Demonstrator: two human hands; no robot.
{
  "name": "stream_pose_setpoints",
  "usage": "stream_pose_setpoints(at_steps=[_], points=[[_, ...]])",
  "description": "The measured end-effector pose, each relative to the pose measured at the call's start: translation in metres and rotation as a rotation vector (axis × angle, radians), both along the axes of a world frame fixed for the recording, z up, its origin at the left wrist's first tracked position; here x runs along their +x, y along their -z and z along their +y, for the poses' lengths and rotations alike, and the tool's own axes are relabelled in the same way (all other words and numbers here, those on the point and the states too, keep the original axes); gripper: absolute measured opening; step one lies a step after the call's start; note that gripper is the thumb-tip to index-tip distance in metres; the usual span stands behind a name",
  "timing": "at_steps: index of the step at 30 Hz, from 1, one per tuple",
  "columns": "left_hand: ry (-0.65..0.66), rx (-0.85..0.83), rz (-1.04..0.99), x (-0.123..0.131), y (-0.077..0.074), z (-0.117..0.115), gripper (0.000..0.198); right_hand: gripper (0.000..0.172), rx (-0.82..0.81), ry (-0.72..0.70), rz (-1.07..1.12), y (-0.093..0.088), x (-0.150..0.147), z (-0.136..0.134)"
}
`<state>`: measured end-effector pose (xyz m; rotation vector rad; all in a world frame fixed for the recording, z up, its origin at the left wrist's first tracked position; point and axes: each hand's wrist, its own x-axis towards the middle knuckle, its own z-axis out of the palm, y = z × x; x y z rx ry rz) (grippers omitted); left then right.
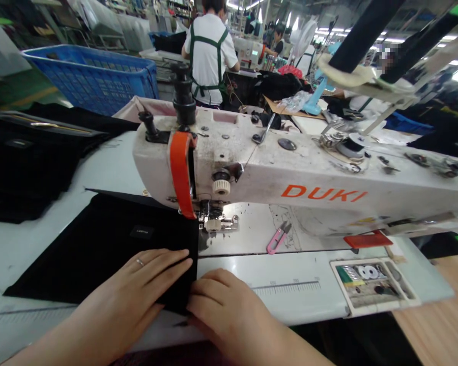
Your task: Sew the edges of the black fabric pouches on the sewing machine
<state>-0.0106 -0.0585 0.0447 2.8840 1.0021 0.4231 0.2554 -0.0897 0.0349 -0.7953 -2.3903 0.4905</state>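
A flat black cloth panel with a small dark label (91, 249) lies in the lower left of the frame on a pale, glossy sewing table (229, 264). Its right edge runs beside the needle area of a worn white sewing machine with orange "DUKI" lettering (252, 173), which stretches from the centre to the right edge.

The left hand (145, 279), with a ring, lies flat on the panel at lower centre, its fingers extended and close together. The right hand (229, 305), just beside it, rests at the panel's lower right corner with fingers bent; its thumb is hidden, so I cannot tell whether it pinches the cloth.

Pink-handled thread snips (278, 240) lie right of centre, under the machine's arm. More black fabric (26, 168) is piled at the left edge, below a blue plastic basket (95, 76) in the upper left. At top centre, a person in a white top with green straps (209, 56) faces away.
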Motion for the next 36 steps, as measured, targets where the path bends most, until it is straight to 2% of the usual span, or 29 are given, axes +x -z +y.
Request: stream_pose_setpoints(at_steps=[4,8,13,18,21,26,28,32,36], points=[[0.048,0.107,0.041,0.007,-0.007,0.001,0.075,0.025,0.072,0.058,0.026,0.016,-0.007,-0.003],[0.109,0.183,0.070,0.015,0.000,-0.004,0.071,0.022,0.118,0.080,0.057,0.022,-0.010,-0.006],[0.110,0.165,0.081,0.017,0.011,-0.005,0.071,0.025,0.235,0.094,0.134,0.017,-0.009,-0.002],[0.088,0.093,0.058,0.015,0.014,0.006,0.074,0.013,0.194,0.104,0.057,0.019,-0.011,0.003],[0.059,0.068,0.036,0.013,0.010,0.016,0.076,0.010,0.163,0.123,0.008,0.019,-0.012,0.006],[-0.011,0.020,-0.089,0.009,-0.004,0.027,0.070,0.016,0.162,0.166,0.037,0.014,-0.012,0.006],[0.001,0.035,-0.060,0.008,-0.005,0.024,0.067,0.015,0.139,0.164,0.036,0.010,-0.010,0.003],[0.103,0.011,-0.051,0.004,0.006,0.007,0.055,0.021,0.100,0.151,0.090,0.003,-0.004,-0.005],[0.102,-0.074,-0.120,-0.001,0.011,-0.009,0.055,0.025,0.070,0.157,0.132,0.000,-0.001,-0.011]])
